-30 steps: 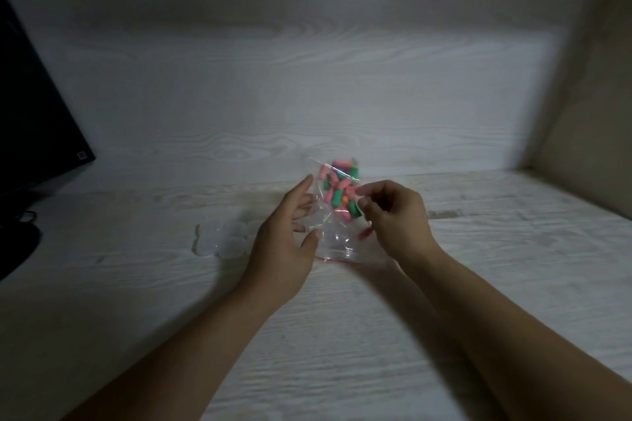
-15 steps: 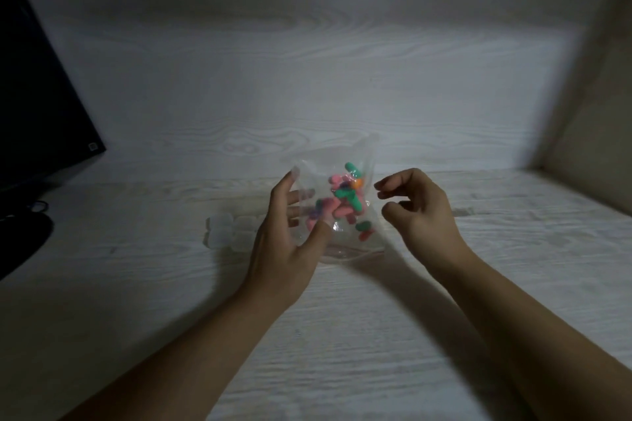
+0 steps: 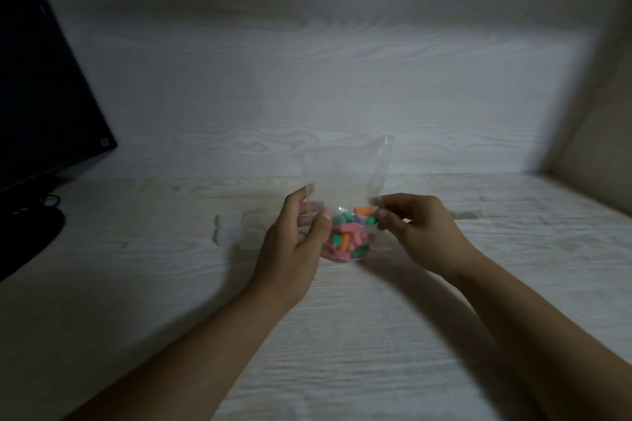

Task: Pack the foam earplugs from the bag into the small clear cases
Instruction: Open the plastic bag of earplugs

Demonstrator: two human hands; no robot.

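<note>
Your left hand [image 3: 290, 243] and right hand [image 3: 415, 232] hold the clear bag [image 3: 345, 181] upright between them, fingers curled and pinching its sides. The film looks limp and slippery, so grip near the mouth. The light, squashy earplugs [image 3: 347, 237] sit at the bottom; the cases [image 3: 239, 229] lie just left of your left hand.

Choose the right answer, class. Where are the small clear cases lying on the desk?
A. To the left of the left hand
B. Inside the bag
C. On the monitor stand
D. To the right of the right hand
A: the clear cases lie on the desk just left of the left hand, which holds the bag.
</note>
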